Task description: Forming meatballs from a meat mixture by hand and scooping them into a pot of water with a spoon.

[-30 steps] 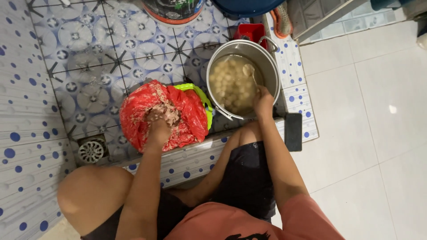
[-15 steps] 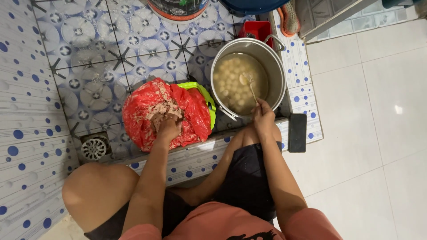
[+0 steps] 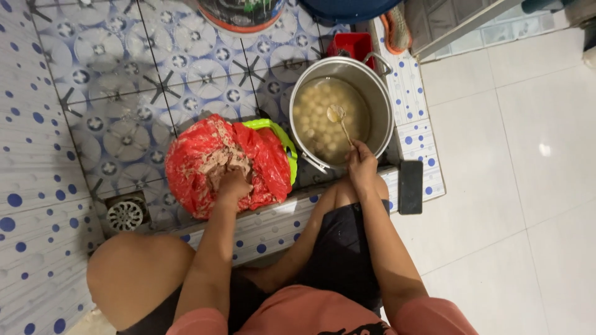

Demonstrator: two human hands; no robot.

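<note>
Right hand (image 3: 362,166) at the metal pot's (image 3: 380,105) near rim, fingers closed on a spoon (image 3: 340,122): handle toward the person, bowl over the pale balls. Left hand (image 3: 232,184) pinching minced meat (image 3: 218,161) in the red bag (image 3: 194,167), left of pot.

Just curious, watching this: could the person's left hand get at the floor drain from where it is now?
Probably yes. The left hand rests in the meat on the red bag, and the drain lies just beside that bag on bare tile, with nothing visible between them. The right hand is busy holding the spoon.
</note>
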